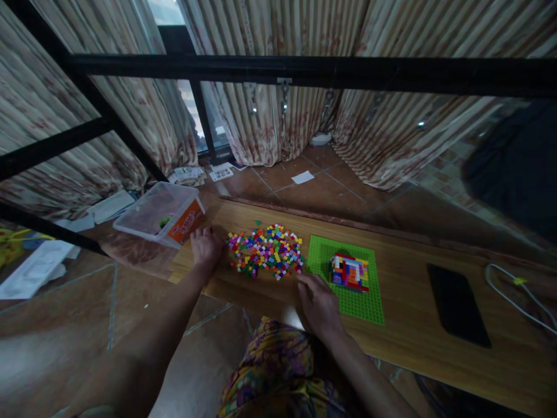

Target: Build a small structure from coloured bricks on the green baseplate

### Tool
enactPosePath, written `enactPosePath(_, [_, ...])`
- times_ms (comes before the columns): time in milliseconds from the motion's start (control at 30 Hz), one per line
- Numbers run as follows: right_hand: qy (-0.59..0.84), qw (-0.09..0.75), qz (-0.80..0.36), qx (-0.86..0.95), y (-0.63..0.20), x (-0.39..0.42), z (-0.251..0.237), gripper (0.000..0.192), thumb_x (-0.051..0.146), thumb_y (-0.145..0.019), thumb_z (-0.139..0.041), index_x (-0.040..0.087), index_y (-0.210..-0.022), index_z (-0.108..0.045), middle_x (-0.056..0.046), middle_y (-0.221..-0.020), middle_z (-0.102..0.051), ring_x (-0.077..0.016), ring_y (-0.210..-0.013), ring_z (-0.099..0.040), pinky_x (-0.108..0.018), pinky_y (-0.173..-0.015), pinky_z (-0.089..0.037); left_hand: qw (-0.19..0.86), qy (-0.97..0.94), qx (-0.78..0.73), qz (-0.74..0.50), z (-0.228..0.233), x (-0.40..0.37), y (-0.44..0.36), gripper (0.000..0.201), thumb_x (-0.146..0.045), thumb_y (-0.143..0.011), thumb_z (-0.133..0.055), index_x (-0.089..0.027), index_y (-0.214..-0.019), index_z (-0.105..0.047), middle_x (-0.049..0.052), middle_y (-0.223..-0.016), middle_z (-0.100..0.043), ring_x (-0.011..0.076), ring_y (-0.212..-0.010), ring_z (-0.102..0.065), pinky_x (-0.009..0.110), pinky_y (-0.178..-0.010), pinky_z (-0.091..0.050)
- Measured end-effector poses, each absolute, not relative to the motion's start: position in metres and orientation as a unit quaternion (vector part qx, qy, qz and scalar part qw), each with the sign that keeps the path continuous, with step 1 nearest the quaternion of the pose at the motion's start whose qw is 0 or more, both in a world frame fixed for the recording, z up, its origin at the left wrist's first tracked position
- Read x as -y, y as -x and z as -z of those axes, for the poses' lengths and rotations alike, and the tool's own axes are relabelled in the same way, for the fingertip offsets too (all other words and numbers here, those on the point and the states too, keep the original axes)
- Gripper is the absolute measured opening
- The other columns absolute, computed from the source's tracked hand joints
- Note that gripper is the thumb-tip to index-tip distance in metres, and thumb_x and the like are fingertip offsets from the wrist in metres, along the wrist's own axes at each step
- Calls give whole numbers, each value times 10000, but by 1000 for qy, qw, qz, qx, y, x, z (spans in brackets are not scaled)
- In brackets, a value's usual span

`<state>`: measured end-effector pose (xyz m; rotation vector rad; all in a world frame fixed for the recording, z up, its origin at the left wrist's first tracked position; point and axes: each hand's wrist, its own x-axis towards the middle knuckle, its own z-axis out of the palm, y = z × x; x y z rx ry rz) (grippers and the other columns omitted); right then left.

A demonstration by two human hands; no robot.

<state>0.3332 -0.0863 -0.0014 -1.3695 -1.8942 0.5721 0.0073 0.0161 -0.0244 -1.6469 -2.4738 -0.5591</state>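
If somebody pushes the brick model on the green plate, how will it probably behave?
The model looks built of small bricks, so it is probably light for its size. Its boxy shape suggests it would not roll. Pushed hard, it might shed bricks or, if attached, drag the plate.

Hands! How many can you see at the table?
2: the left hand beside the loose bricks, near the clear plastic box; the right hand by the green baseplate's near left corner. No others show.
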Motion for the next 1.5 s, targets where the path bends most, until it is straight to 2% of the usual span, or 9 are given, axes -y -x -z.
enactPosePath(300, [545, 335, -217, 738, -313, 60, 11, 241, 201, -897, -452, 219, -976, -679, -52, -936, -675, -199, -905, -613, -328, -832, -473, 73, 546, 817, 169, 26, -17, -7, 385, -219, -842, -360, -73, -1099, -608, 196, -1111, -610, 324, -1088, -506, 471, -975, -358])
enactPosePath(567, [541, 329, -206, 746, -308, 63, 19, 251, 197, -908, -442, 208, -1017, -668, -66, -957, -657, -205, -929, -591, -330, -839, -465, 81, 545, 817, 172, 28, -19, -6, 389, -233, -854, -356, -68, -1097, -610, 206, -1111, -595, 337, -1080, -493, 470, -961, -366])
enactPosePath(767, [509, 333, -207, 766, -294, 71, 6, 257, 230, -945, -419, 213, -990, -672, -57, -963, -652, -196, -924, -578, -318, -823, -449, 77, 540, 822, 161, 25, -18, -9, 363, -211, -837, -366, -70, -1057, -617, 202, -1074, -598, 328, -1059, -498, 465, -953, -370])
enactPosePath(1067, [448, 236, -188, 842, -246, 61, -1, 204, 269, -957, -459, 229, -1000, -654, -42, -961, -629, -209, -942, -527, -348, -843, -383, 63, 528, 826, 189, 24, -15, -11, 361, -219, -839, -384, -84, -1083, -612, 193, -1101, -587, 332, -1068, -485, 463, -946, -373])
enactPosePath(1233, [450, 214, -142, 855, -239, 56, 5, 152, 274, -924, -519, 235, -996, -647, -49, -970, -608, -240, -971, -483, -382, -854, -359, 64, 531, 824, 185, 23, -14, -12, 367, -220, -848, -366, -81, -1087, -607, 201, -1102, -589, 330, -1064, -484, 465, -948, -371])
enactPosePath(1500, [487, 199, -100, 844, -255, 52, 2, 182, 243, -939, -484, 241, -976, -663, -55, -966, -607, -237, -951, -469, -380, -835, -336, 66, 525, 830, 180, 23, -15, -12, 352, -225, -849, -371, -88, -1069, -609, 192, -1111, -586, 332, -1069, -482, 461, -929, -384])
